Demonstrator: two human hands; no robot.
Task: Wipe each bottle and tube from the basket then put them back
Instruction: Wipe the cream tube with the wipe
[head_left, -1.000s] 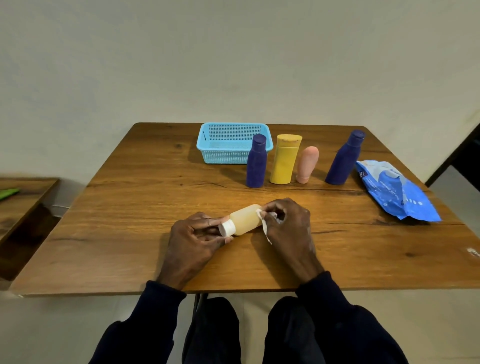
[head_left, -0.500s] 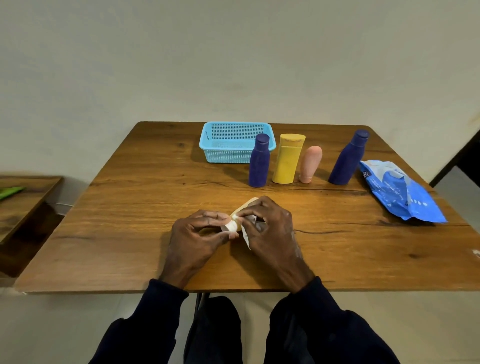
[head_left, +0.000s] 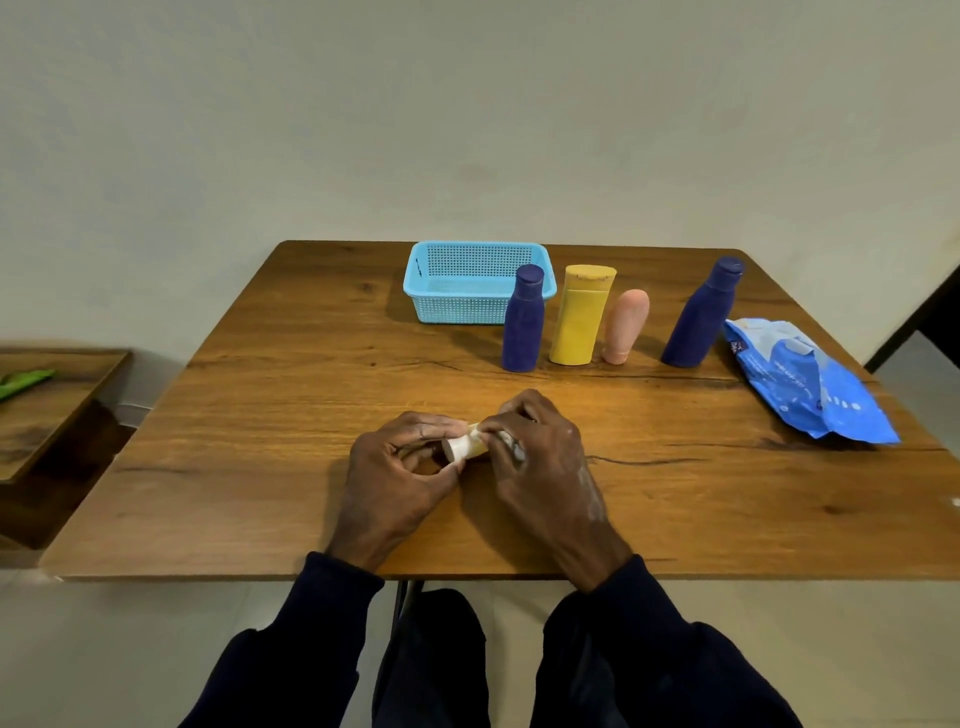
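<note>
A small pale yellow bottle (head_left: 471, 442) with a white cap lies sideways low over the table between my hands. My left hand (head_left: 402, 473) pinches its cap end. My right hand (head_left: 540, 457) wraps a white wipe (head_left: 511, 446) around the bottle's body and hides most of it. Behind stand a dark blue bottle (head_left: 522, 325), a yellow bottle (head_left: 581, 317), a pink tube (head_left: 626, 326) and a second dark blue bottle (head_left: 702, 317). The light blue basket (head_left: 441, 306) sits at the back with nothing in it.
A blue pack of wipes (head_left: 810, 384) lies at the table's right side. The wooden table (head_left: 291, 415) ends just in front of my forearms. A lower wooden surface (head_left: 47, 410) with a green item stands to the left.
My right hand has slid along the bottle toward the cap, covering most of its body with the wipe. The bottle has turned slightly; my left hand has stayed on the cap.
</note>
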